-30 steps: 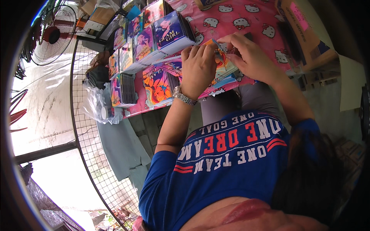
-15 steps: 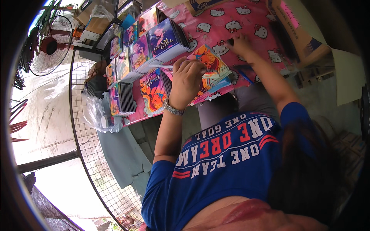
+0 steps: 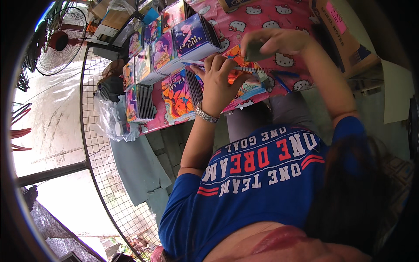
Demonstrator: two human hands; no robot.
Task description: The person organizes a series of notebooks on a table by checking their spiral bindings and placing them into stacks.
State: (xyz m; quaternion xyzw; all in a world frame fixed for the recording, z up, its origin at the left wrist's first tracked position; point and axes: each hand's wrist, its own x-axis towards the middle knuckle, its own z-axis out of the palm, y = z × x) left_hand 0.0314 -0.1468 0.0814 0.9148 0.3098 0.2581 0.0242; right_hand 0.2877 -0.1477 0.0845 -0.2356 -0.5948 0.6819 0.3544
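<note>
My left hand (image 3: 220,81), wearing a metal watch, grips a spiral notebook at the table's near edge with its fingers closed over it. A wire coil (image 3: 258,70) runs along the notebook toward my right hand. My right hand (image 3: 281,42) is raised just above the coil, its thumb and fingers curled round a small dark thing (image 3: 256,52) whose kind I cannot make out. Under the hands lie brightly coloured notebook covers (image 3: 252,91), mostly hidden. Just left of my left hand stands a stack of orange-covered spiral notebooks (image 3: 176,98).
More notebook stacks (image 3: 192,37) fill the table's left side. A thin blue tool (image 3: 283,83) lies right of my work on the pink patterned tablecloth (image 3: 238,26). An open cardboard box (image 3: 345,43) stands at the right; a fan (image 3: 59,41) is at the far left.
My right hand has come left and nearer, from the tablecloth to above the coil, with the dark thing in it. My left hand has shifted slightly right along the notebook.
</note>
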